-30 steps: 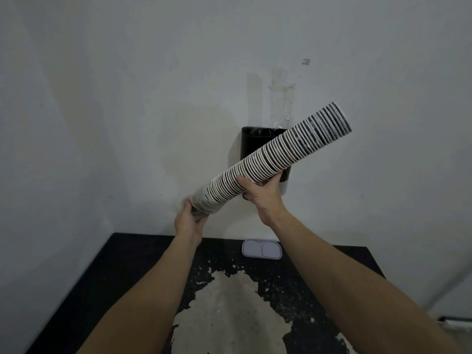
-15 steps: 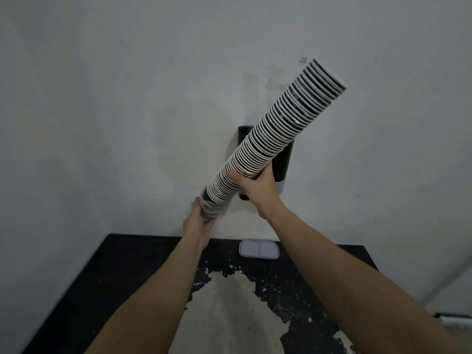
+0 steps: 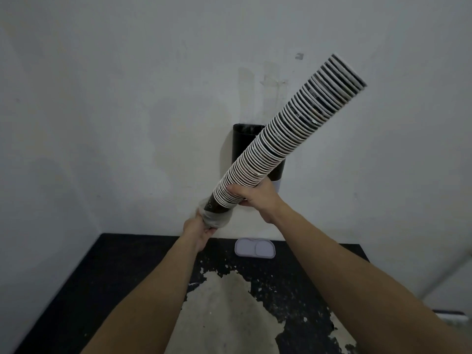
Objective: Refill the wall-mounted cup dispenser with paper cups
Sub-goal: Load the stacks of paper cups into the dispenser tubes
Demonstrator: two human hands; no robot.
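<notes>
A long stack of black paper cups with white rims (image 3: 286,134) slants from lower left to upper right in front of the wall. My right hand (image 3: 252,196) grips the stack near its lower third. My left hand (image 3: 200,227) holds the bottom end, where a crumpled clear plastic sleeve (image 3: 217,218) is bunched around the lowest cup. Behind the stack, the black wall-mounted cup dispenser (image 3: 242,141) hangs on the wall with its top opening showing at the left; its white lower part (image 3: 277,186) peeks out beside my right hand.
Below is a black table (image 3: 122,277) with a large worn pale patch (image 3: 224,310). A small white two-compartment tray (image 3: 255,248) sits at the table's back edge under the dispenser. Bare white walls stand behind and to the left.
The stack has swung from nearly flat to steeply slanted, its top end rising up and right. Both hands keep their hold; the left hand has dropped slightly.
</notes>
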